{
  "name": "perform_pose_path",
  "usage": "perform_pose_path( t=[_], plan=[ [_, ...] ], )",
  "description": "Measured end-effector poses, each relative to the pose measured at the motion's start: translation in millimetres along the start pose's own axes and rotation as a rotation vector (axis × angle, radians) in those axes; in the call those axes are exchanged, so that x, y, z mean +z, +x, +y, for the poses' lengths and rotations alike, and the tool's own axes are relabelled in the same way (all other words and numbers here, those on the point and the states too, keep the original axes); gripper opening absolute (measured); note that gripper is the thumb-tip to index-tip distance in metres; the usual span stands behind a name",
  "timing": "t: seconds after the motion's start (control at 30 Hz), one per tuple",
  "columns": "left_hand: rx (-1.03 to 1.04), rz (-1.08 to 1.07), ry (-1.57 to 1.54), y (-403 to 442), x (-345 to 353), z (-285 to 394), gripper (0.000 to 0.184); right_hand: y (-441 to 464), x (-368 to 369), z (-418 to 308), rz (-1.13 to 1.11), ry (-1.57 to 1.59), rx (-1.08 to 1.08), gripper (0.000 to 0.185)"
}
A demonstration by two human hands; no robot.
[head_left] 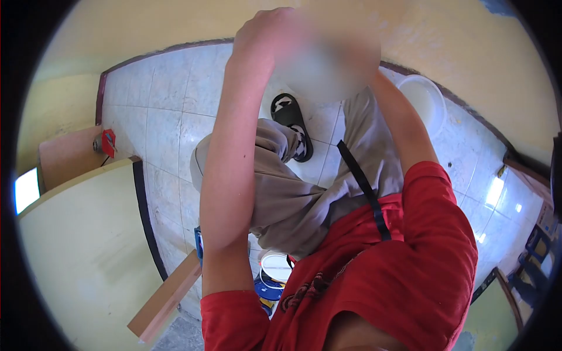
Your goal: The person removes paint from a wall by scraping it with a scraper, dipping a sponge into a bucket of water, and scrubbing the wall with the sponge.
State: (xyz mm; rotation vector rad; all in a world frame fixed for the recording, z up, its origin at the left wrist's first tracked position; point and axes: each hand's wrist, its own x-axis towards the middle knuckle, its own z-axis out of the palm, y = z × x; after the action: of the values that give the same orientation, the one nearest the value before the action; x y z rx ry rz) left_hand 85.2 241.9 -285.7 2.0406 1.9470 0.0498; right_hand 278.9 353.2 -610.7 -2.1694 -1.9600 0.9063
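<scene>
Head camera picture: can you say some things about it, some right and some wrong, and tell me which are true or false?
1. The shirt is red. True.
2. The sandal is bright yellow. False: it is dark, worn over a black-and-white sock.
3. A white tub is on the tiled floor. True.
4. The left hand is down beside the sandal. False: it is up near the top of the picture, and blur hides anything it may hold.
5. A black strap shows in front of the trousers. True.
</scene>
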Motion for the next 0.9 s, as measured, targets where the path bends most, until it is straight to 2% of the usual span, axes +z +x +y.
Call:
perform_pose_path(
  t=[0.03,0.13,0.27,0.47,0.53,0.8,0.9],
  plan=[
    [0.013,-0.007,-0.008,0,-1,4,0.057,-1,-16,3,0.011,-0.069,-0.088,0.044],
    [0.01,-0.092,-0.093,-2,-7,11,0.056,-24,-61,5,0.077,-0.247,-0.064,0.036],
    [0.025,-0.104,-0.053,-5,-4,11,0.057,-30,-59,35,0.077,-0.379,-0.02,0.031],
    [0.0,-0.121,0.011,-10,-5,15,0.059,-31,-13,28,0.097,-0.274,0.006,0.029],
    [0.003,-0.129,0.016,-11,-4,16,0.059,-32,-8,19,0.121,-0.257,-0.054,0.029],
    [0.021,-0.11,0.026,-4,4,14,0.058,-53,-39,28,0.175,-0.072,-0.039,0.031],
    [0.01,-0.142,0.02,-5,3,13,0.058,-71,-49,58,0.211,-0.041,-0.044,0.033]
  ],
)
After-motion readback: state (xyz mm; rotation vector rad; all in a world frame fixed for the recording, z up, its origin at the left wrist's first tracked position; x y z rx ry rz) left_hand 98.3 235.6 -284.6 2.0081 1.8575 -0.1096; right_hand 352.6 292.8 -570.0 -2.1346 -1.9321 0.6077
